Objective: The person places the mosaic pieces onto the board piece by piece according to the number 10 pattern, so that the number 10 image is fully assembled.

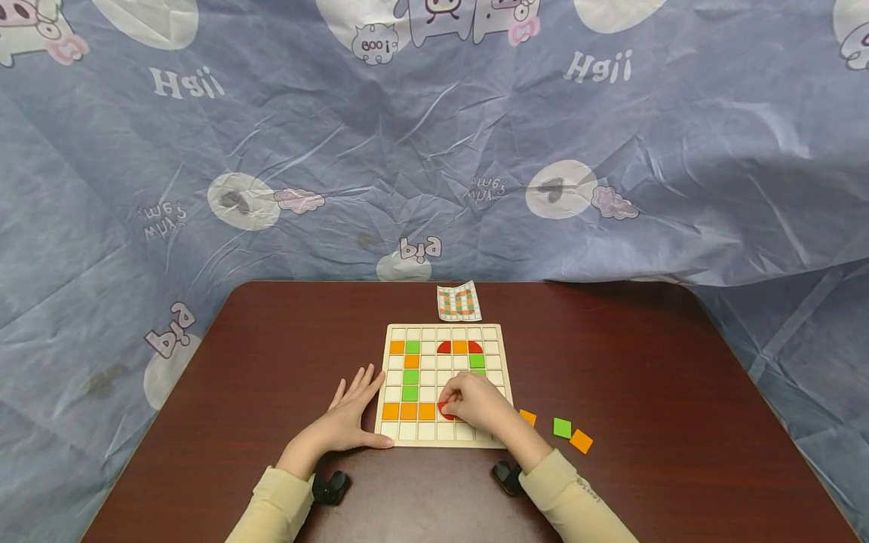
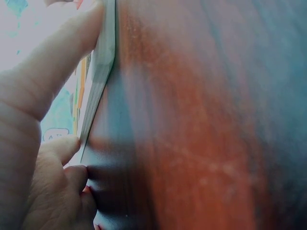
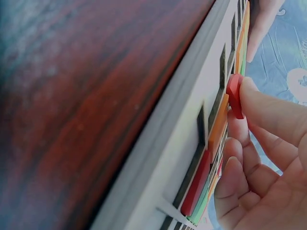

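A pale grid board (image 1: pixel 416 433) lies on the table, with orange, green and red tiles set in several of its squares. My right hand (image 1: pixel 478 405) is over the board's lower middle, pinching a red rounded-corner tile (image 3: pixel 234 94) between thumb and fingers. In the right wrist view that tile is tilted at the grid, beside an orange tile (image 3: pixel 218 122); another red tile (image 3: pixel 196 184) sits farther along the row. At the board's left side my left hand (image 1: pixel 345 422) is spread, its thumb on the near-left corner and its fingertips at the left edge.
Right of the board lie loose tiles: a green one (image 1: pixel 562 427), an orange one (image 1: pixel 581 441) and another orange one (image 1: pixel 527 417), partly behind the right wrist. A small card with a coloured grid pattern (image 1: pixel 459 302) lies beyond the far edge. A patterned blue cloth (image 1: pixel 421 151) hangs behind the table.
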Demonstrator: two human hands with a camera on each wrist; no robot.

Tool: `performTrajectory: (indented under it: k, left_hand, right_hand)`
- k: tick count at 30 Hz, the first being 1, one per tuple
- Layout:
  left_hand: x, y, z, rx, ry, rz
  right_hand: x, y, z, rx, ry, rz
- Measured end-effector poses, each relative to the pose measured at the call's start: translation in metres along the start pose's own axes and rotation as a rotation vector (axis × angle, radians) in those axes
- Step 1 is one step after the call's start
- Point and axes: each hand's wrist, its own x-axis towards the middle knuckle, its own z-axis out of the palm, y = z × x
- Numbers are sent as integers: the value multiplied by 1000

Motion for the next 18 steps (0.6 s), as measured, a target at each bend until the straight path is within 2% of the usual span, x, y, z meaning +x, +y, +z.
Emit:
performTrajectory:
  k: [8, 18]
  left_hand:
    - [0, 1, -1, -11, 5, 0]
    - [-1, 3, -1, -3, 3, -9]
  right_hand:
    - [0, 0, 1, -36, 41, -2]
    - [-4, 3, -4, -6, 69, 22]
